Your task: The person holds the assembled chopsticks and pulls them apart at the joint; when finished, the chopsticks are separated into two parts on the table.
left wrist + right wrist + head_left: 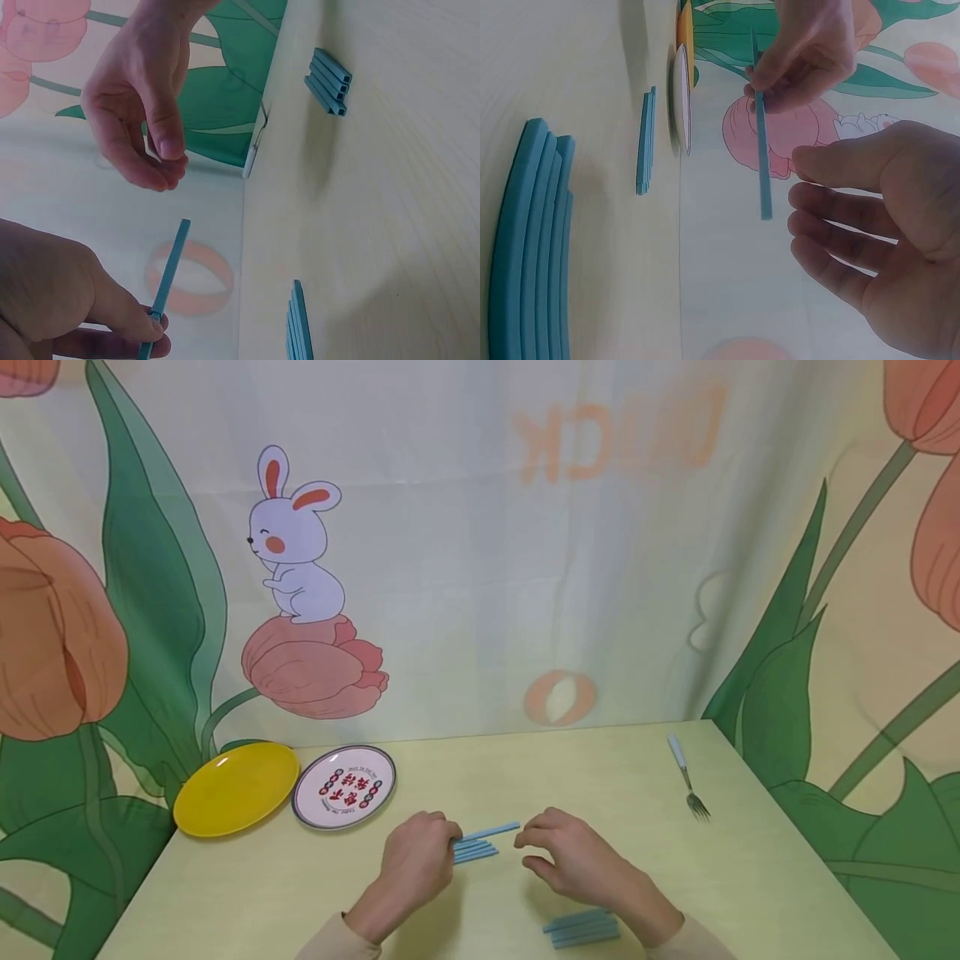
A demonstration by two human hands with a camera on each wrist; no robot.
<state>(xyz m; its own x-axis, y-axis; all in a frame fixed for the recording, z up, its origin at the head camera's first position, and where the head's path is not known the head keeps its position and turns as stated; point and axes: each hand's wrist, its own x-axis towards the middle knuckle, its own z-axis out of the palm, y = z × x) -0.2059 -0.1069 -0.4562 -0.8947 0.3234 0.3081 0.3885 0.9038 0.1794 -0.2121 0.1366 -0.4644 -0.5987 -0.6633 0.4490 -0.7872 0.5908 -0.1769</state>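
My left hand [420, 857] pinches a thin blue stick [498, 831] between thumb and fingers, holding it above the table with its free end toward the right. In the left wrist view the stick [172, 264] tilts upward out of the fingertips. My right hand [576, 853] is empty, its fingers parted and loosely bent, just beyond the stick's free end. Below the left hand lies a row of several blue sticks [476, 852], partly hidden by it. A second bundle of blue sticks [583, 928] lies beneath the right forearm; square hollow ends show in the left wrist view.
At the back left of the pale table [517, 777] lie a yellow plate [236, 789] and a white plate [345, 787] with red print. A fork [687, 778] with a pale handle lies at the right. A printed curtain [457, 568] hangs behind the table.
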